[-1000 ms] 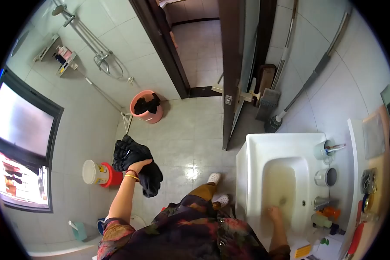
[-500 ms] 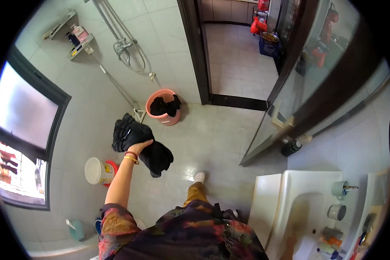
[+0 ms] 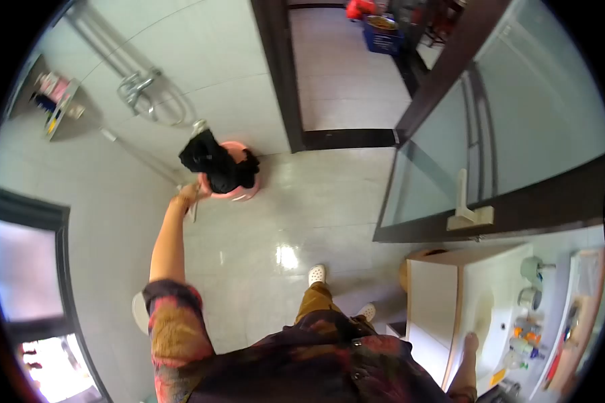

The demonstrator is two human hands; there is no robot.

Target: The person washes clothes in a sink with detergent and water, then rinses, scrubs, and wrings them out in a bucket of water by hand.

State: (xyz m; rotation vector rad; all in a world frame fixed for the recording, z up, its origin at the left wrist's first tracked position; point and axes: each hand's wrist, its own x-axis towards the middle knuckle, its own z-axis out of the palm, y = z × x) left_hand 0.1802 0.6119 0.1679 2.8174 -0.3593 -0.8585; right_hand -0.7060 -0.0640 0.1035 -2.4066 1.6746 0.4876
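A bundle of black clothing [image 3: 212,160] is at the pink bucket [image 3: 246,194], partly above its rim and covering much of the opening. More black cloth [image 3: 250,168] hangs over the bucket's right side. My left hand [image 3: 192,193] is stretched out at the bucket's near left side, just below the bundle. Its fingers look extended and no cloth shows in them. On the right, my right hand [image 3: 471,343] is over the white washbasin [image 3: 476,295]; its fingers are blurred.
A glass door [image 3: 538,114] with a pale handle [image 3: 469,215] stands open on the right. The doorway's dark threshold [image 3: 349,139] lies ahead. A shower mixer [image 3: 138,87] is on the wall, and bottles [image 3: 528,332] line the basin's edge.
My left hand has moved forward to the bucket and let go of the black clothing, now at the bucket. The view has shifted, and my right hand appears farther up the basin.
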